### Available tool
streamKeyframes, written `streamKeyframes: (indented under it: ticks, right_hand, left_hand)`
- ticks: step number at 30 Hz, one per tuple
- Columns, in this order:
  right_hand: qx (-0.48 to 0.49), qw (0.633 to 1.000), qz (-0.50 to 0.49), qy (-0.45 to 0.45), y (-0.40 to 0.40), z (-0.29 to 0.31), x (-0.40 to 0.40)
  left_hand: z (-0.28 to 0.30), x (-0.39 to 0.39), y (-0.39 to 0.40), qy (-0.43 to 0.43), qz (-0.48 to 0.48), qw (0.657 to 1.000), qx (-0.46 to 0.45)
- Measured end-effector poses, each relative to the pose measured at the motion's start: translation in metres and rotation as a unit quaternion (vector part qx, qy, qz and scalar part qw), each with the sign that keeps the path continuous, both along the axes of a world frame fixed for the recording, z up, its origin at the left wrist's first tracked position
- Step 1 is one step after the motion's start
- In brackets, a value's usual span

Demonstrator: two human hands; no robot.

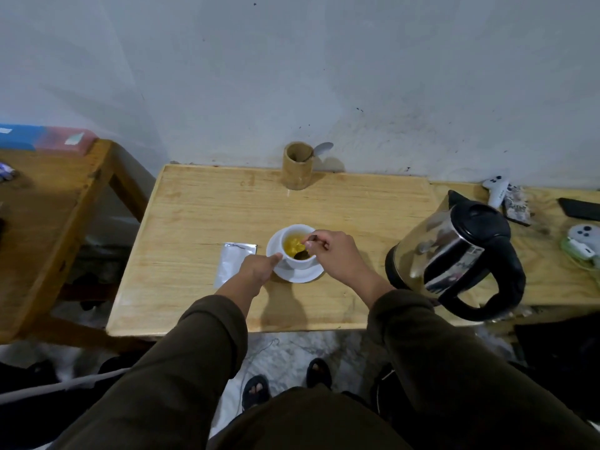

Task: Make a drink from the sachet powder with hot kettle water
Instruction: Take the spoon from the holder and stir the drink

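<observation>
A white cup (300, 262) stands on a white saucer (300, 277) in the middle of the wooden table (201, 216). Yellow liquid with lumps (293, 245) fills the cup. My right hand (337, 254) pinches a spoon (306, 251) whose bowl dips into the drink. My left hand (258, 270) rests against the cup's left side and the saucer rim, steadying them. A silver sachet (234, 264) lies flat just left of the saucer. The steel and black kettle (461, 258) stands to the right, lid closed.
A bamboo holder (297, 166) with another spoon (321, 148) stands at the table's back edge by the wall. Game controllers (496, 190), a phone (581, 209) and small items lie at far right. A second wooden table (48, 216) is at left.
</observation>
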State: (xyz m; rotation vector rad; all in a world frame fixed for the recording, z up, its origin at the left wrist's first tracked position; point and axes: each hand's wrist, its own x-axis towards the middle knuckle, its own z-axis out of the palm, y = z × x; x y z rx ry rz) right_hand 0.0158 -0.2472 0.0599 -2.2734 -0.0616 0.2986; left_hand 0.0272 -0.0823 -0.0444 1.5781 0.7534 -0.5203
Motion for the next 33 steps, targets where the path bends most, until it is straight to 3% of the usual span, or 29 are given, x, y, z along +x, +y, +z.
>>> streamKeyframes:
  ticks: [16,20,26,33]
  right_hand:
    - [0.123,0.970,-0.189,0.086,-0.038,-0.024,-0.083]
    - [0.162,0.939,-0.280,0.119,-0.037,-0.039,-0.097]
    - [0.219,0.876,-0.414,0.120,-0.048,-0.053,-0.089]
    - [0.117,0.886,-0.419,0.159,-0.065,-0.072,-0.062]
  left_hand:
    - [-0.006,0.001,0.001,-0.013,-0.020,1.000,0.001]
    - [-0.007,0.001,0.000,-0.028,-0.022,0.999,0.017]
    - [0.013,-0.024,-0.011,-0.070,-0.097,0.984,0.135]
    - [0.011,-0.036,-0.027,-0.107,-0.119,0.955,0.251]
